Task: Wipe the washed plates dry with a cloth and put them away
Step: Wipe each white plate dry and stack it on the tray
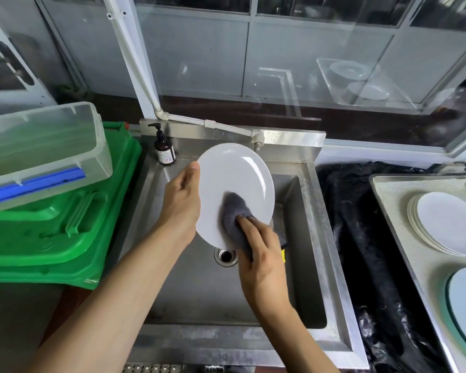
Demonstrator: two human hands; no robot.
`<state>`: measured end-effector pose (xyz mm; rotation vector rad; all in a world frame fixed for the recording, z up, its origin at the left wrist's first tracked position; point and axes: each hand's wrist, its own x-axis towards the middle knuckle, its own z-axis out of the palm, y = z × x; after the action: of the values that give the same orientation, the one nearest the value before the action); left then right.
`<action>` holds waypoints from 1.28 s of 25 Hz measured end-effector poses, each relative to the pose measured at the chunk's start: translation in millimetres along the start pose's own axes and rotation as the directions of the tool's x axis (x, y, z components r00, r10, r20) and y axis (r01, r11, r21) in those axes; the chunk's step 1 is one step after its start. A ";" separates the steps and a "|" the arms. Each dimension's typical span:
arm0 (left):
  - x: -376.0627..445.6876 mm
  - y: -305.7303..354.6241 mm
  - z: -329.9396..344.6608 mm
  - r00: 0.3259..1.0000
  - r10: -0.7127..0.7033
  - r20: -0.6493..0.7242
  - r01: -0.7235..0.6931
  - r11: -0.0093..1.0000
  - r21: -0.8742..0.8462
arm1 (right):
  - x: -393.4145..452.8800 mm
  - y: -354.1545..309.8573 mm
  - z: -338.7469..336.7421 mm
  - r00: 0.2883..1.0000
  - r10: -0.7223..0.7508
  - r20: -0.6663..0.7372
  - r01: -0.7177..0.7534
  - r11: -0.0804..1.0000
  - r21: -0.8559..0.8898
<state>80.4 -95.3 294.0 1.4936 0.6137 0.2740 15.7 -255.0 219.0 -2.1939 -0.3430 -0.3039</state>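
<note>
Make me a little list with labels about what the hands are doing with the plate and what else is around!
left hand: grips the white plate by its left edge, tilted up over the sink
right hand: presses a grey cloth on the plate's lower face
stack of plates: lies on the metal tray at the right
soap bottle: stands at the sink's back left corner
green bin lid: left of the sink, with a clear plastic box on top

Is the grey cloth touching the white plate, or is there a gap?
Touching. In the head view the right hand presses the grey cloth flat against the white plate, with no gap visible.
</note>
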 end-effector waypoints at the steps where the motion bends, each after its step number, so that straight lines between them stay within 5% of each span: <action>1: 0.1 0.8 -2.3 1.000 -0.002 0.029 0.002 1.000 0.005 | 2.2 9.1 -3.8 0.999 0.034 -0.032 -0.035 0.999 -0.033; 6: -6.9 -3.2 -2.4 0.979 -0.023 0.200 0.015 0.999 0.037 | 38.7 28.7 -16.6 0.968 0.206 -0.145 -0.210 0.978 -0.014; 12: -11.5 -5.7 10.3 0.978 0.021 0.208 -0.020 1.000 -0.004 | 70.8 -7.5 -16.2 0.993 -0.118 -0.003 0.118 0.988 0.096; 16: 3.5 0.2 4.6 0.996 -0.002 0.089 0.005 0.999 -0.033 | 18.4 -16.8 6.1 0.975 -0.208 0.075 0.195 0.969 0.152; 19: 7.4 -3.8 0.3 0.997 -0.006 0.083 0.012 0.998 -0.066 | 8.8 -12.8 9.2 0.969 -0.218 0.114 0.197 0.966 0.169; 24: -0.8 -13.2 3.7 0.992 -0.037 0.124 0.039 0.999 -0.017 | 75.7 -22.2 2.9 0.999 0.035 -0.019 -0.031 0.979 0.202; 32: 2.2 -10.8 -2.2 0.995 -0.017 0.103 0.017 1.000 0.006 | 23.1 -20.6 16.7 0.986 -0.141 0.086 0.122 0.973 0.196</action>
<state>78.9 -93.1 283.1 1.4971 0.5448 0.1812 31.6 -226.4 232.0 -2.0062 -0.5520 -0.2247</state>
